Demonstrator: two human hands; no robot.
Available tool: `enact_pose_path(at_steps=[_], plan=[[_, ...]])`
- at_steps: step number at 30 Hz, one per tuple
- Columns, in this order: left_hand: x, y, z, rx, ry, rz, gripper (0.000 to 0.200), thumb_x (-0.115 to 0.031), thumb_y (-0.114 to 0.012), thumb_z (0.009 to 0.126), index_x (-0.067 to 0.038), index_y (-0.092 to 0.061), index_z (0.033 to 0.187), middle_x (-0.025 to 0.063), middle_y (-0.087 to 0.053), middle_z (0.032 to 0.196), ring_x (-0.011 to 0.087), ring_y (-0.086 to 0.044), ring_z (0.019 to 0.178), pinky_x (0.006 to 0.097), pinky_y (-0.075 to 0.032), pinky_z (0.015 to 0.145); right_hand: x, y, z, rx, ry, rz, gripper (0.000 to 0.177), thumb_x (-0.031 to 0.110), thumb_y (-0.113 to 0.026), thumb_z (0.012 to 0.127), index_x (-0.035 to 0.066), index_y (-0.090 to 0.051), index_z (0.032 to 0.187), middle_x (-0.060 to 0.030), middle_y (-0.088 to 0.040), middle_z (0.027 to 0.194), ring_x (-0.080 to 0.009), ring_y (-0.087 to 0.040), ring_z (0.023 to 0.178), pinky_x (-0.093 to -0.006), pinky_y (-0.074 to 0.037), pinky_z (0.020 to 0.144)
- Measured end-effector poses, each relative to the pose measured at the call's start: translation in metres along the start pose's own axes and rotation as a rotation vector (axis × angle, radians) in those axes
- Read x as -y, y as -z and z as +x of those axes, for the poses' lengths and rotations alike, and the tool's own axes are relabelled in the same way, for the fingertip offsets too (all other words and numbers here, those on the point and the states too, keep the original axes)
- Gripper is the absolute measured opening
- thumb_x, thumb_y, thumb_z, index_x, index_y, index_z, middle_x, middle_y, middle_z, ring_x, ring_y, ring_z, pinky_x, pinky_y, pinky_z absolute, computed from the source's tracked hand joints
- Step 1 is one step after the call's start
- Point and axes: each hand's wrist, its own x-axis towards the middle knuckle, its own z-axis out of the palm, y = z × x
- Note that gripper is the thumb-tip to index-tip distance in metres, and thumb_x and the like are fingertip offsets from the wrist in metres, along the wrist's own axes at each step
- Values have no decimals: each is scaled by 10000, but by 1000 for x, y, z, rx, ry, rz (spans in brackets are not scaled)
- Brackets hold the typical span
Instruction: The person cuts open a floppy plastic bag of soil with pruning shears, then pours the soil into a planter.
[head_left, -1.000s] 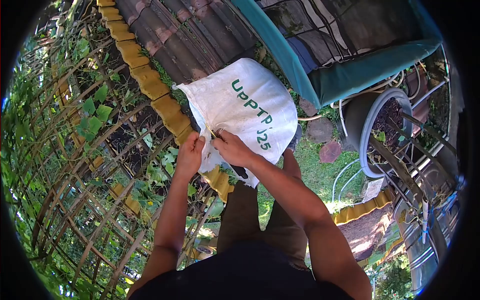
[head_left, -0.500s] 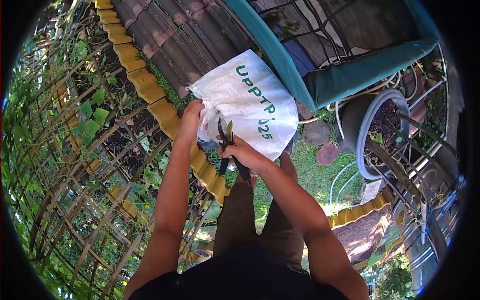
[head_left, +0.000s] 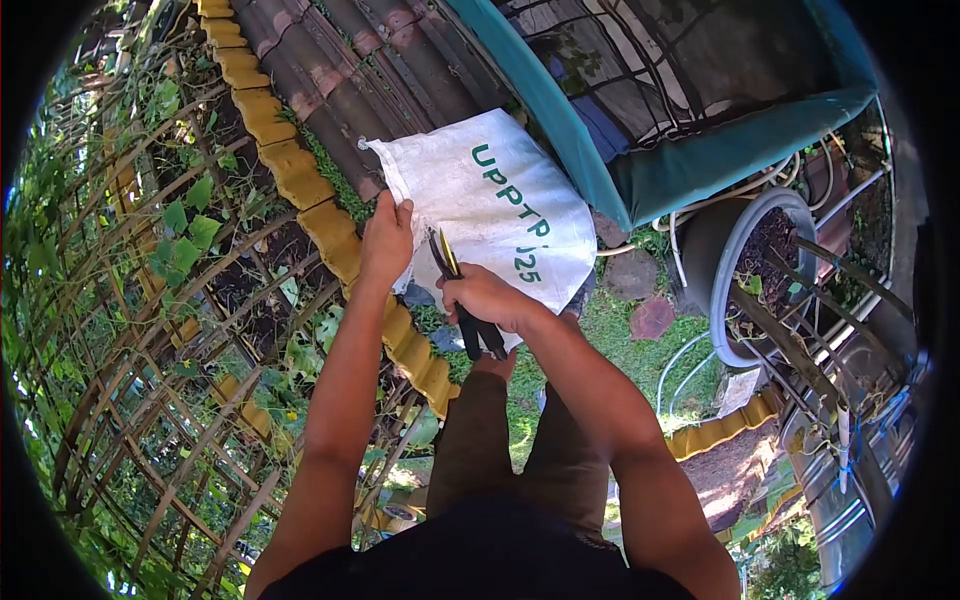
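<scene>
A white woven sack [head_left: 500,200] with green lettering hangs in front of my legs. My left hand [head_left: 387,240] grips its left edge, fingers closed on the cloth and thumb pointing up. Black-handled shears [head_left: 466,310] are in my right hand [head_left: 487,298], their tips pointing up and left over the sack near my left hand. The blades look nearly together. Part of the sack's lower edge is hidden behind my right hand and the shears.
Yellow wavy edging [head_left: 290,170] runs along a trellis of sticks and vines [head_left: 190,340] on the left. Roof tiles [head_left: 380,80] lie ahead. A teal-rimmed enclosure [head_left: 740,145] and a large grey pot of soil [head_left: 728,300] stand on the right.
The shears have narrowed from open blades to nearly closed ones. My left hand and the sack's upper left corner have shifted slightly, and the corner is now stretched further out.
</scene>
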Motion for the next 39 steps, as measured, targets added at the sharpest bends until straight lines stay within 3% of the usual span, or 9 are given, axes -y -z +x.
enact_pose_path(at_steps=[2,11,14,20,23,26,33,39], plan=[[-6,5,-4,12,-50,-2,263,-252,-506,1015,7,-492,1058,320,-639,908,538,-582,919,573,-437,762,1,6,2,38,-94,20,445,139,-604,800,-57,-546,1196,-110,-612,883,-204,-638,728,-329,-531,667],[-10,17,-25,14,-114,-65,229,-195,-518,1006,27,-467,1023,313,-628,821,542,-584,828,569,-432,691,37,-1,7,34,26,0,412,154,-594,786,-41,-557,1147,-95,-575,868,-183,-612,696,-311,-515,641],[-26,31,-34,101,58,23,228,-209,-499,1025,12,-490,1076,250,-624,897,430,-602,832,465,-463,753,41,-6,4,47,17,-6,395,146,-594,786,-19,-556,1143,-77,-557,848,-176,-593,678,-300,-502,631],[-14,29,-45,28,0,-128,211,-194,-513,1018,13,-478,1039,230,-582,826,380,-568,752,450,-450,712,37,-23,-2,39,-51,181,263,112,-581,801,23,-528,1044,-72,-535,820,-172,-564,641,-332,-499,569],[-22,36,-51,72,79,-75,187,-171,-522,1012,12,-493,1034,188,-606,836,292,-578,743,408,-457,700,29,-28,-6,28,-7,175,237,106,-567,809,35,-503,1027,-69,-521,803,-167,-550,620,-344,-497,547],[-4,33,-58,52,-27,-219,219,-180,-524,1010,20,-445,964,218,-563,725,358,-562,643,462,-421,609,29,-30,-13,40,29,76,237,103,-549,816,36,-494,1037,-67,-516,803,-164,-543,610,-340,-498,550],[6,38,-65,68,24,-211,224,-188,-531,1005,16,-473,934,174,-540,699,278,-541,647,423,-422,615,22,-36,15,26,149,6,379,110,-534,828,21,-478,1191,-61,-517,826,-146,-525,634,-317,-485,598],[14,49,-70,95,38,-254,211,-183,-523,998,22,-518,946,159,-557,706,233,-543,656,388,-442,636,11,-39,16,66,93,40,388,122,-555,816,18,-487,1183,-71,-549,854,-169,-570,761,-312,-493,688]])
